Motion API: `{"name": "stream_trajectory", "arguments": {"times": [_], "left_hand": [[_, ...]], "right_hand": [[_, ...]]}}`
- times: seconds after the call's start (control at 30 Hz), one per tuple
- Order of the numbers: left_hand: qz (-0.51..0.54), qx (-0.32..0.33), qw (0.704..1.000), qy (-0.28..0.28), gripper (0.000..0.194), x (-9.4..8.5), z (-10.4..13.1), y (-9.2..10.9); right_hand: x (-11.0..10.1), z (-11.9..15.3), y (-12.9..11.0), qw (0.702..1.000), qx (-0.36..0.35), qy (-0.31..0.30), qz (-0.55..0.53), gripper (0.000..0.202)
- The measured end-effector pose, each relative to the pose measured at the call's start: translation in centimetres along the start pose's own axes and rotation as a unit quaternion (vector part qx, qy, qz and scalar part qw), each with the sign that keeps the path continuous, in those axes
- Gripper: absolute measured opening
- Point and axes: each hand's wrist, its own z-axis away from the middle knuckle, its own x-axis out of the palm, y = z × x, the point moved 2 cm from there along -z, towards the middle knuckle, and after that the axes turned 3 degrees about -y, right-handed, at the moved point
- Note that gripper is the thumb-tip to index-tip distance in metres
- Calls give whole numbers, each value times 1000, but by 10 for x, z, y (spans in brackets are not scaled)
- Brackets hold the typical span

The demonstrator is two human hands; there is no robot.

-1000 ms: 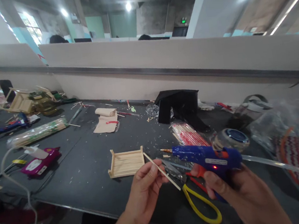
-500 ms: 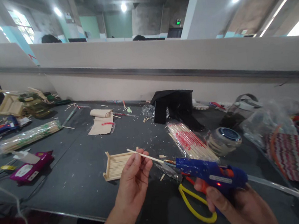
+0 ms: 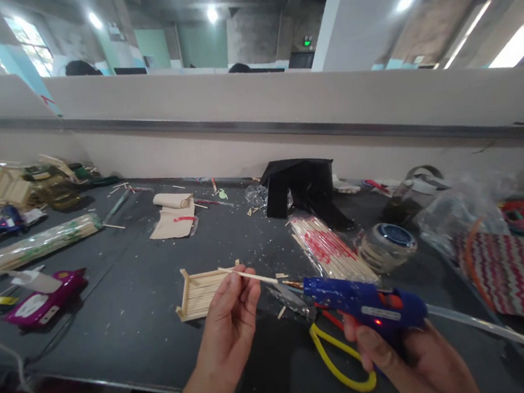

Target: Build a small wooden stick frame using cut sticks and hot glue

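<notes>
Holding stick (image 3: 267, 278) o/ tbl (image 3: 135, 286) agst partition (image 3: 199, 147)

You have an open lane over the dark tabletop (image 3: 128, 293) between the purple power strip (image 3: 49, 302) and the small wooden frame (image 3: 196, 302). On the right, the glue gun (image 3: 362, 302) in your right hand (image 3: 410, 356) bars the way, with a yellow handle loop (image 3: 329, 367) on the near side and the stick packet (image 3: 329, 249) and jar (image 3: 386, 248) just beyond.

You are seeing blue on the glue gun (image 3: 359, 302), red in its glowing light (image 3: 377, 322) and pale cream on the stick (image 3: 266, 278); yellow is colouring the scissors handle (image 3: 357, 386), magenta is covering the power strip (image 3: 51, 304), and pink-and-white zigzags are patterning the fabric (image 3: 512, 278).
</notes>
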Motion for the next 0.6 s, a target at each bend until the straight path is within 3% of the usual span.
{"name": "stream_trajectory", "arguments": {"times": [0.27, 0.6], "left_hand": [[-2, 0, 1000, -1, 24, 0, 0, 1], [8, -3, 1000, -7, 26, 0, -2, 1]], "right_hand": [[-1, -6, 7, 997, -36, -52, 33, 38], [3, -5, 5, 999, -21, -20, 43, 39]]}}
